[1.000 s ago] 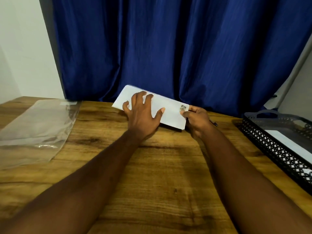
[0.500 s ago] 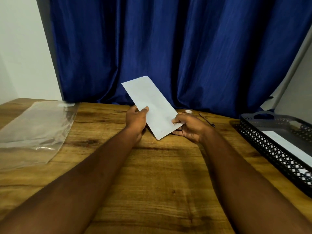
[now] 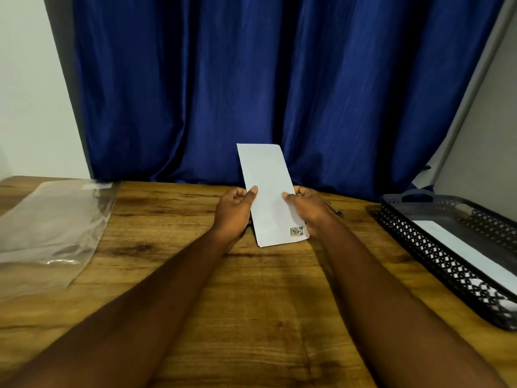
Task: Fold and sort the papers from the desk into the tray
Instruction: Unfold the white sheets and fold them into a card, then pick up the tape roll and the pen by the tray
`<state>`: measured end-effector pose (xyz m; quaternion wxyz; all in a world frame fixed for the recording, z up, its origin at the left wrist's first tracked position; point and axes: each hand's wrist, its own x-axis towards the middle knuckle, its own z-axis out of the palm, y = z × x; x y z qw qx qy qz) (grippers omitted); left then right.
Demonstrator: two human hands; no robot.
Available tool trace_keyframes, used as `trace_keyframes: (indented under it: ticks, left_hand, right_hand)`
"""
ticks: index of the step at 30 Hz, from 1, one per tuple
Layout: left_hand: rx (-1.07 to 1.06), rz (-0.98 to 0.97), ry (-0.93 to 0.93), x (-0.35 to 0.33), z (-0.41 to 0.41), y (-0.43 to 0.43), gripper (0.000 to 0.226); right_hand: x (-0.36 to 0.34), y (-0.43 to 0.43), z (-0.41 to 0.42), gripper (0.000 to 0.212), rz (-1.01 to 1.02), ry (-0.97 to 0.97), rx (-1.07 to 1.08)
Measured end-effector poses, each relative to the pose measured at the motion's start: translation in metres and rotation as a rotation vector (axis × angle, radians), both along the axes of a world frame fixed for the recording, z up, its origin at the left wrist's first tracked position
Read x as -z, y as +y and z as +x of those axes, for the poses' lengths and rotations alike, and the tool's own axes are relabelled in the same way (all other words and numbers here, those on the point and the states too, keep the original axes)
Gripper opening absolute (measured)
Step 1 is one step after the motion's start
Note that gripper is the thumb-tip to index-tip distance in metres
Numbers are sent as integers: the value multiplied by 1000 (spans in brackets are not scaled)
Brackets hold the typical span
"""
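Lying at the left edge of the frame is a clear plastic sleeve, while a dark pen peeks out behind the right hand and a black lattice tray at the right edge holds a white sheet. At centre frame both hands, the left hand included, pinch a folded white paper by its long edges, held upright over the wooden desk. A blue curtain fills the upper frame, with pale wall at upper left.

- Wooden desk with visible grain.
- Clear plastic sleeve at left.
- Black lattice tray at right.
- Possibly a pen near the back edge.
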<state>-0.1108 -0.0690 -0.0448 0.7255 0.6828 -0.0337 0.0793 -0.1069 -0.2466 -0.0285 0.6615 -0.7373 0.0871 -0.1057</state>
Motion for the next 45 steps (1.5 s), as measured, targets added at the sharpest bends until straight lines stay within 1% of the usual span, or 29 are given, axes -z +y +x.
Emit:
trace_keyframes:
  ticks: [2, 4, 7, 11, 14, 16, 18, 22, 24, 26, 29, 32, 38, 40, 42, 44, 45]
  left_hand:
    - [-14, -4, 20, -3, 0, -4, 41]
    - [-15, 34, -1, -6, 2, -9, 46]
    - [42, 70, -44, -13, -1, -29, 45]
    - [133, 38, -68, -24, -12, -71, 43]
    - [208, 95, -115, -32, -24, -106, 39]
    - [249, 128, -139, -36, -33, -127, 37]
    - [274, 127, -150, -36, -40, -147, 37]
    - [315, 145, -158, -32, -53, -182, 35]
    - [331, 168, -154, -27, -59, -196, 32]
    - [345, 179, -162, -20, -63, -210, 29]
    - [353, 218, -171, -12, -65, -223, 26]
    - [381, 245, -167, -6, -64, -229, 21]
    - [391, 325, -204, 3, -60, -229, 15]
    - [377, 360, -228, 2, -58, -225, 14]
    - [337, 421, -256, 1, -52, -218, 14]
    - [281, 470, -284, -1, -45, -210, 15]
    - [258, 480, -293, -1, -40, -206, 16]
  right_hand:
    - [-7, -3, -4, 13, 7, -17, 37]
    - [-15, -11, -13, 14, -42, -33, 44]
    - [-30, -40, -33, 15, -147, -73, 97]
    - [-58, -103, -60, 17, -252, -109, 271]
    - [-76, -163, -85, 17, -282, -75, 379]
    - [-85, -204, -101, 23, -335, -20, 458]
    - [-90, -242, -119, 30, -438, 54, 538]
    - [-91, -295, -153, 34, -666, 210, 642]
    - [-83, -309, -166, 31, -759, 286, 642]
    - [-71, -318, -176, 26, -823, 372, 572]
    - [-51, -324, -182, 36, -865, 497, 427]
    - [-37, -324, -187, 39, -902, 551, 383]
    - [-39, -315, -186, 39, -1014, 525, 423]
    - [-49, -303, -187, 40, -1137, 493, 499]
    - [-61, -286, -183, 40, -1272, 407, 567]
    - [-71, -264, -173, 33, -1294, 249, 553]
    - [-74, -251, -167, 27, -1278, 159, 512]
